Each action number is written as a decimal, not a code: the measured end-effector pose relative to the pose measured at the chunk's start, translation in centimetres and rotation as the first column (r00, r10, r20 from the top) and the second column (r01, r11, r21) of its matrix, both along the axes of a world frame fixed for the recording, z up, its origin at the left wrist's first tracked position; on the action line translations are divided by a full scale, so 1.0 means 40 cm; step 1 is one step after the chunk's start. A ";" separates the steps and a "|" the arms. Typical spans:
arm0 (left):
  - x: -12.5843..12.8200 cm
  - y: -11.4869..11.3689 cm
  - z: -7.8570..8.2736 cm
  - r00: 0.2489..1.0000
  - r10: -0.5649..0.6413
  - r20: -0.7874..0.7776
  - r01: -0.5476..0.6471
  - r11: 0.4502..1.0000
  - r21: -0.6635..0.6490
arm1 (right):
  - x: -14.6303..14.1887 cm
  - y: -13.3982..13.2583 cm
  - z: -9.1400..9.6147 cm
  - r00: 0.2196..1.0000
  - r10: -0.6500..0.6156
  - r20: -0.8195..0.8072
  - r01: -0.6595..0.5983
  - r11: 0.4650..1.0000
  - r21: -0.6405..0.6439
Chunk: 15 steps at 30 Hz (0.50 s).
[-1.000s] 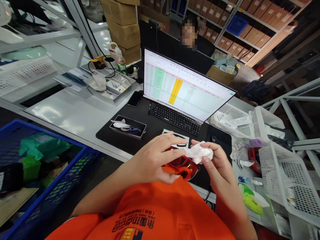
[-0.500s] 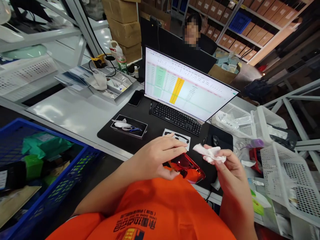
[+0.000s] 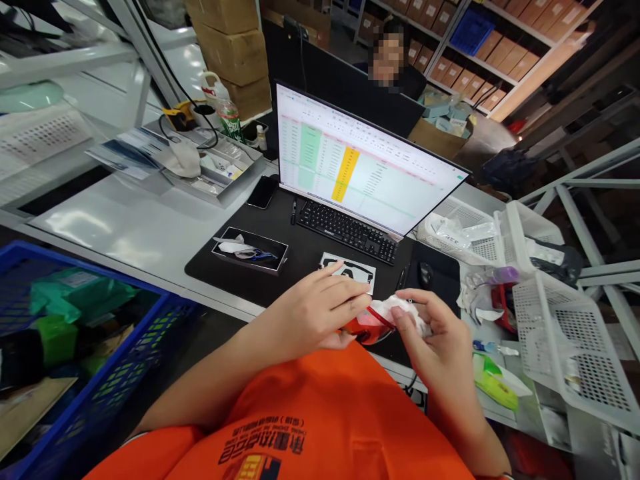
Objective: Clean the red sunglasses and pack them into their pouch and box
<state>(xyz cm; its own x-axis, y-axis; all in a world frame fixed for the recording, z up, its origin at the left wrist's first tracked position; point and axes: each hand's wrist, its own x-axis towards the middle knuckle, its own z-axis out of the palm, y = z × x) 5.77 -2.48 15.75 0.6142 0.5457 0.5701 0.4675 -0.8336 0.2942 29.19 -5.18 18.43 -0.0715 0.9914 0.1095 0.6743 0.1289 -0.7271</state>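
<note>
Your left hand [image 3: 320, 308] is pinching the left end of the red-tinted glasses [image 3: 369, 331], its grip closing thumb and fingers on them and partly hiding them. Your right hand [image 3: 443, 333] is pinching a crumpled white cloth [image 3: 413, 313] between thumb and fingers, and that cloth is touching the right end of the glasses, part of it showing pinkish beside the red rim. The glasses are hanging between your hands, just in front of your orange shirt [image 3: 330, 413], above the near edge of the table [image 3: 110, 220]. Beyond your left hand, a printed white card [image 3: 351, 270] is lying on the black mat [image 3: 303, 252], and farther left an open box [image 3: 276, 268] is holding a pale wrapping and something blue. A keyboard [image 3: 345, 230] is sitting beyond the card, below the lit monitor [image 3: 380, 167], while a mouse [image 3: 425, 273] is resting beyond your right hand.
</note>
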 end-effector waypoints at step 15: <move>0.028 0.037 -0.020 0.996 -0.081 -0.026 0.078 0.993 -0.092 | 0.085 0.031 -0.037 0.873 0.308 -0.377 -0.442 0.827 -0.348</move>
